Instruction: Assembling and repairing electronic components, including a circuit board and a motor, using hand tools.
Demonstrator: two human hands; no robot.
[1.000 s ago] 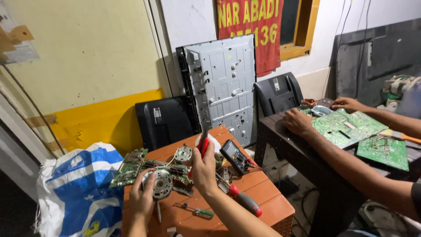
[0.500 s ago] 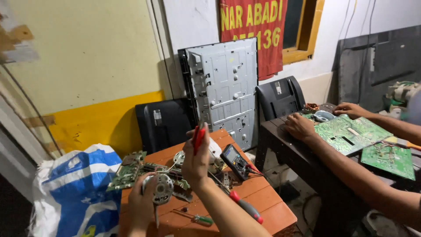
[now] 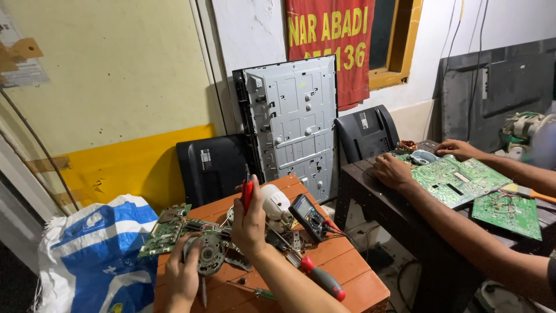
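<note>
Gripped upright in the right hand [image 3: 250, 223]: red-handled tool [image 3: 247, 194]. Left hand [image 3: 184, 277] clasps a round metal motor part [image 3: 211, 257] mid-table, hemmed by circuit boards [image 3: 168, 229] and multimeter [image 3: 308, 215]. Bare orange table [image 3: 353, 275] remains toward its right edge.

head view | worn high, looks forward-down | close over orange counter [image 3: 347, 264] at 6 o'clock | single view

The motor [image 3: 209, 256] is round, grey metal with open slots, lying flat on the orange table, partly covered from the left side. The screwdriver [image 3: 247, 194] has a red handle and is standing nearly upright above the table, its tip pointing up, just beside the white bulb.
</note>
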